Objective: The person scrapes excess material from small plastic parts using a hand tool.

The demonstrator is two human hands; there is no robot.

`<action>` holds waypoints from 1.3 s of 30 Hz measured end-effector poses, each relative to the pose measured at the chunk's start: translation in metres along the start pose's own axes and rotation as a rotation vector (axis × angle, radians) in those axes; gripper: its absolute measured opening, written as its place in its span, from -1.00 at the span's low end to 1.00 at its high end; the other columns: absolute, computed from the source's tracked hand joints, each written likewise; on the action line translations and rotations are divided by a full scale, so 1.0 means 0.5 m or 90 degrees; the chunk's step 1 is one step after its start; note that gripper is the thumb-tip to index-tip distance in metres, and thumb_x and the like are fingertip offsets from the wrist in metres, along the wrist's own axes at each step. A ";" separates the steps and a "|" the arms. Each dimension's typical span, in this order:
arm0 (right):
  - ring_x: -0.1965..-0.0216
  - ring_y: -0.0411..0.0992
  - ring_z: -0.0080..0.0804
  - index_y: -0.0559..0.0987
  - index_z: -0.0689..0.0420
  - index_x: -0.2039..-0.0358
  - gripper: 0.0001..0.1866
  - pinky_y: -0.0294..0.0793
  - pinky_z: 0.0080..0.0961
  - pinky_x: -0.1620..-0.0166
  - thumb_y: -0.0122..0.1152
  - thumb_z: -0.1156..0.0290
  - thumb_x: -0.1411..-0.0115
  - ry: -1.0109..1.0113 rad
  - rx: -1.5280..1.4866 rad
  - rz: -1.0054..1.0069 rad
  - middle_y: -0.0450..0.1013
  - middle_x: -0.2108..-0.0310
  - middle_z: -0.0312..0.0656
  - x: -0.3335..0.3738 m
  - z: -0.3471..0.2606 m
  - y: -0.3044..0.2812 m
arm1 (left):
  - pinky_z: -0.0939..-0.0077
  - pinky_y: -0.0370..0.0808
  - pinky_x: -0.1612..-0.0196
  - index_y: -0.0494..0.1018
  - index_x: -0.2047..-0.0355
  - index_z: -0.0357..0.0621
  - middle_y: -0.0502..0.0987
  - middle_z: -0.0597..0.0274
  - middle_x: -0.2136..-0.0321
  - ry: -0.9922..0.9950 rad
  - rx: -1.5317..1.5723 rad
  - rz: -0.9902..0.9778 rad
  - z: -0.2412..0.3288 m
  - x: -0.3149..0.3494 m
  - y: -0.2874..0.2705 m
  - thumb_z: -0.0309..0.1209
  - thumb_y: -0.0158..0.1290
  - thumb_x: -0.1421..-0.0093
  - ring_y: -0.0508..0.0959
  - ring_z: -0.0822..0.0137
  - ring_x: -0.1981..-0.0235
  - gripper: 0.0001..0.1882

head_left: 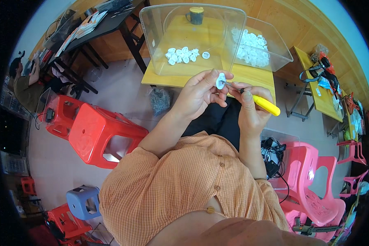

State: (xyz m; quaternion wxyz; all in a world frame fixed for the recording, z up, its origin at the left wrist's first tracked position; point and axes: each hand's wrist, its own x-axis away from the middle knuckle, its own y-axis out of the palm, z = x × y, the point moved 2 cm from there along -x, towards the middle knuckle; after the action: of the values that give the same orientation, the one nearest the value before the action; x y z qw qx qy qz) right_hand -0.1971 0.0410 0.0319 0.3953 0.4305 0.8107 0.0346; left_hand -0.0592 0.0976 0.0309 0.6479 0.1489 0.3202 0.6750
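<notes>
Between the thumb and fingers of my left hand point(203, 89) is a small white round plastic piece point(220, 81), held up in front of my chest. My right hand point(253, 107) grips a screwdriver point(266, 105) with a yellow handle. Its metal shaft points left, and the tip meets the face of the white piece. Beyond my hands, a clear plastic bin point(151, 45) stands on the yellow table point(256, 78). Several similar white pieces point(182, 55) lie in a loose cluster there, with a single round one point(206, 55) beside them.
A second clear bin point(281, 61) holds a heap of white pieces. A dark mug point(195, 16) stands farther back. Red stools point(98, 133) are at my left, pink chairs point(301, 172) and a box of black cables point(273, 158) at my right. Another person point(26, 84) sits far left.
</notes>
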 end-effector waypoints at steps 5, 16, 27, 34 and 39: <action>0.21 0.48 -0.25 0.39 0.28 0.30 -0.87 0.51 -0.32 0.08 0.13 0.55 -0.17 0.003 0.003 -0.011 0.46 0.23 0.08 0.000 0.000 -0.001 | 0.53 0.57 0.42 0.35 0.07 -0.36 0.44 0.19 0.46 0.005 -0.010 0.003 -0.002 0.000 -0.002 -0.16 -0.21 -0.33 0.48 0.44 0.46 -0.55; 0.20 0.48 -0.15 0.38 0.28 0.30 -0.89 0.55 -0.21 0.12 0.08 0.57 -0.18 0.026 -0.080 0.029 0.44 0.24 0.11 0.000 0.002 -0.002 | 0.53 0.58 0.40 0.34 0.05 -0.37 0.45 0.18 0.44 0.017 0.009 -0.005 0.004 0.002 0.005 -0.16 -0.21 -0.33 0.49 0.44 0.46 -0.54; 0.18 0.47 -0.17 0.38 0.27 0.29 -0.89 0.55 -0.20 0.11 0.09 0.57 -0.18 -0.004 -0.087 0.007 0.45 0.25 0.10 0.003 0.000 0.004 | 0.53 0.60 0.42 0.32 0.05 -0.42 0.48 0.13 0.47 0.036 0.005 0.016 0.008 0.006 0.010 -0.17 -0.24 -0.34 0.53 0.41 0.47 -0.52; 0.18 0.47 -0.16 0.37 0.28 0.29 -0.90 0.54 -0.18 0.10 0.07 0.58 -0.19 0.025 -0.076 0.036 0.45 0.25 0.10 0.003 -0.002 0.007 | 0.53 0.60 0.42 0.33 0.05 -0.41 0.49 0.14 0.48 0.031 -0.003 0.027 0.010 0.005 0.012 -0.16 -0.22 -0.34 0.53 0.41 0.48 -0.53; 0.19 0.48 -0.16 0.38 0.28 0.29 -0.90 0.54 -0.18 0.10 0.07 0.58 -0.19 0.004 -0.072 0.020 0.44 0.25 0.11 0.004 -0.004 0.008 | 0.54 0.59 0.43 0.33 0.05 -0.40 0.49 0.14 0.47 0.037 -0.002 0.022 0.008 0.006 0.011 -0.15 -0.22 -0.33 0.53 0.42 0.48 -0.52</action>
State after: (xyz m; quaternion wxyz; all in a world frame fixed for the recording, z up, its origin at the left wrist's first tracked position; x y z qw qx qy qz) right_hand -0.1963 0.0455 0.0338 0.4162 0.4201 0.8016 0.0879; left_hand -0.0616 0.1016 0.0367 0.6269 0.1335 0.3350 0.6906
